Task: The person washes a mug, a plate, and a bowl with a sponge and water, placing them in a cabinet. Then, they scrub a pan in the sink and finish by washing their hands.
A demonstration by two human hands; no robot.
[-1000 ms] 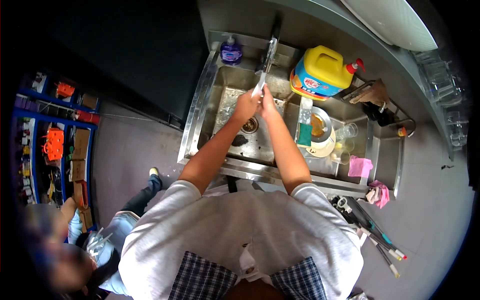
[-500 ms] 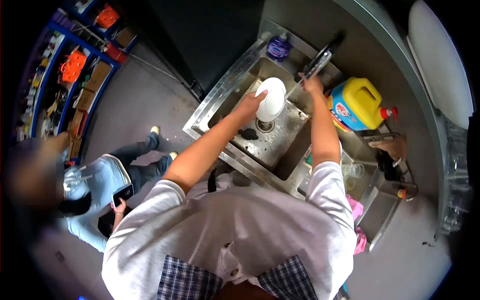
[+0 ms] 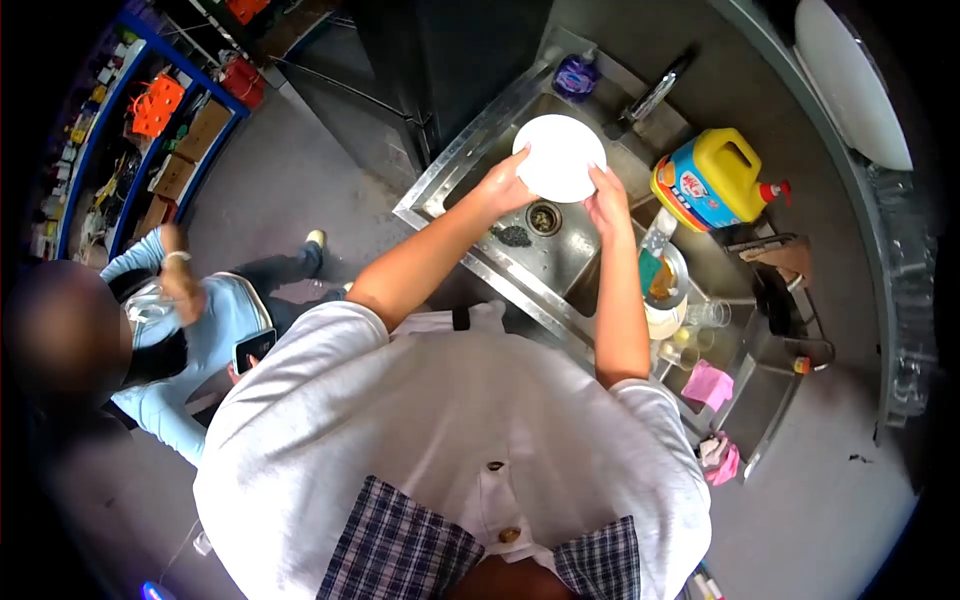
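A white round plate (image 3: 560, 158) is held between both hands above the left basin of the steel sink (image 3: 480, 262). My left hand (image 3: 506, 184) grips its lower left edge, fingers partly hidden under it. On the lower right edge my right hand (image 3: 606, 203) is closed, thumb on top. The drain (image 3: 543, 218) shows just below the plate, with a dark scourer-like piece (image 3: 513, 236) to its left. Behind the plate the faucet (image 3: 655, 97) stands at the sink's back edge, touched by neither hand.
A purple bottle (image 3: 576, 76) stands at the back corner. Right of the basin are a yellow jug (image 3: 708, 180), a bowl (image 3: 668, 285), glasses (image 3: 712, 314) and a pink cloth (image 3: 709, 384). At the left, a person (image 3: 215, 330) with a phone is near shelves.
My right hand has left the faucet and now grips the plate too. The plate has moved up and right and faces the camera more. The seated person's arm has lifted.
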